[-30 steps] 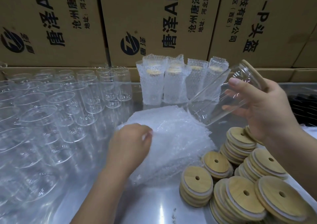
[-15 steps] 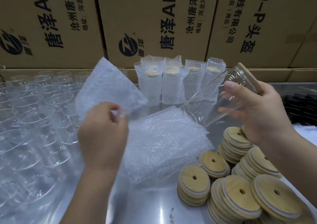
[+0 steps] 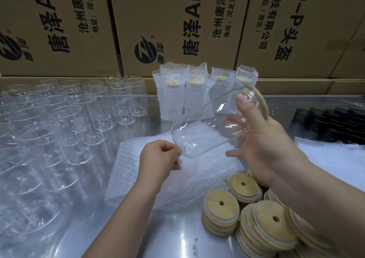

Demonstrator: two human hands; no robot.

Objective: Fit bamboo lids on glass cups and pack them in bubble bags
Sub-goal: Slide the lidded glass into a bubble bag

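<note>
Lidded glass cup meeting its bubble bag.
My right hand grasped the cup, base toward my left hand, which pinched the bag's edge. Beyond my grip stood several bagged cups; many bare cups and loose lids awaited.

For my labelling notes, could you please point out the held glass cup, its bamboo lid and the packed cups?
Glass cup (image 3: 210, 124): head view, clear side wall.
Bamboo lid (image 3: 261, 100): head view, wooden edge.
Packed cups (image 3: 171, 99): head view, leftmost one's front.
</note>
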